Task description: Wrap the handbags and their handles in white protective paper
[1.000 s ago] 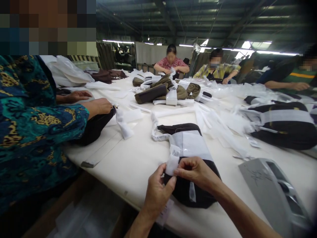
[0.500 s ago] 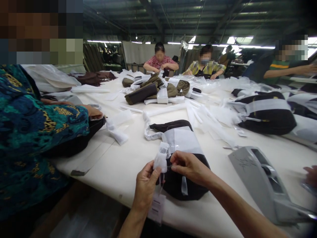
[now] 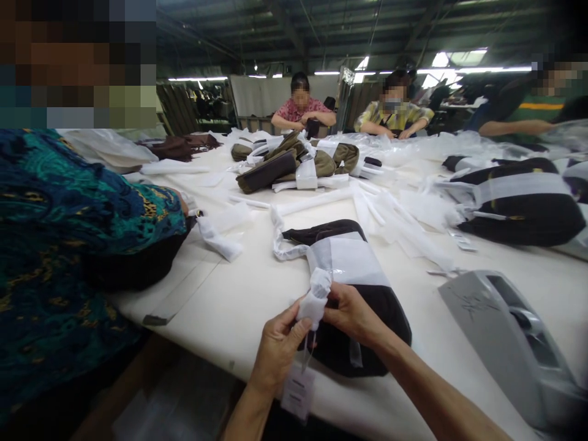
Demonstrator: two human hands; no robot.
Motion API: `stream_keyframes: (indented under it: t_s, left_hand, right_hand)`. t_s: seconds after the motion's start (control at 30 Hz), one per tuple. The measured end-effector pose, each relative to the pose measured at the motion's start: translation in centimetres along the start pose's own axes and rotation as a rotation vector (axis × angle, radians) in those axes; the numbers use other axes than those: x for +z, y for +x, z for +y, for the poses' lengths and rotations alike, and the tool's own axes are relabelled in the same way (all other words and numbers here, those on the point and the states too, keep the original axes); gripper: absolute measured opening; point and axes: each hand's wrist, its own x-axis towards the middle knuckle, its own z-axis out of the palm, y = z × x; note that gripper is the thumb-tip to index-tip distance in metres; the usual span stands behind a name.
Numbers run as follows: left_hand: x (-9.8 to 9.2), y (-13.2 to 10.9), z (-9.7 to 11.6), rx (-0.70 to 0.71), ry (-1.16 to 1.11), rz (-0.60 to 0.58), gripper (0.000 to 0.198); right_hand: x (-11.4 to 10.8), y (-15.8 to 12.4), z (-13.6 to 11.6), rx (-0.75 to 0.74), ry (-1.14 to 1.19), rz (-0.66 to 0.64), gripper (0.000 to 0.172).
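Observation:
A black bag point(image 3: 386, 312) lies before me, with a white paper band point(image 3: 351, 260) around its middle. My left hand point(image 3: 281, 346) pinches a strap end wrapped in white foam paper point(image 3: 312, 311) above the bag's near left side. From the other side, my right hand point(image 3: 353, 313) has thumb and fingers closed at the edge of that wrapping; its fingertips are partly hidden. A printed tag point(image 3: 297, 392) in clear plastic hangs on a thin cord below my left hand. The wrapped strap point(image 3: 285, 248) curves out at the bag's far left.
A grey tape dispenser point(image 3: 500, 331) stands at right. Olive bags point(image 3: 298, 156) are piled farther back, and a banded black bag point(image 3: 528, 202) lies at far right. A co-worker's patterned sleeve point(image 3: 138, 208) is close on my left. The white table's edge point(image 3: 193, 349) runs in front.
My right hand has come in against the wrapped strap end, closing the gap between my hands. The view has shifted a little, and the bag appears slightly farther right.

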Motion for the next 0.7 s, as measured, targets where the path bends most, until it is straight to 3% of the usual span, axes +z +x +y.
stream_keyframes:
  t_s: [0.13,0.23,0.33,0.4,0.5,0.6,0.7]
  left_hand:
    - [-0.2,0.3,0.3,-0.009,-0.029,-0.071,0.049]
    - [-0.3,0.5,0.6,0.031,0.001,-0.136,0.046]
    - [-0.2,0.2,0.5,0.126,0.107,-0.099,0.043]
    - [0.1,-0.3,0.1,0.198,0.220,-0.050,0.055]
    - [0.9,-1.0,-1.2,0.392,0.420,-0.006,0.074]
    - [1.9,-1.4,-2.5,0.663,0.559,0.025,0.079]
    - [2.6,-1.5,-3.4,0.780,0.603,0.045,0.082]
  right_hand:
    - [0.2,-0.1,0.2,-0.031,-0.023,0.055,0.016]
    - [0.4,-0.6,0.1,0.042,0.061,-0.035,0.013]
    - [0.6,-1.5,0.2,0.195,0.205,-0.077,0.010]
    - [0.8,-2.3,0.7,0.229,0.319,-0.041,0.014]
    - [1.0,-3.7,1.5,0.245,0.414,0.076,0.027]
    - [1.0,-5.0,2.1,0.272,0.419,0.231,0.035]
    - [1.0,-5.7,2.1,0.248,0.418,0.316,0.034]
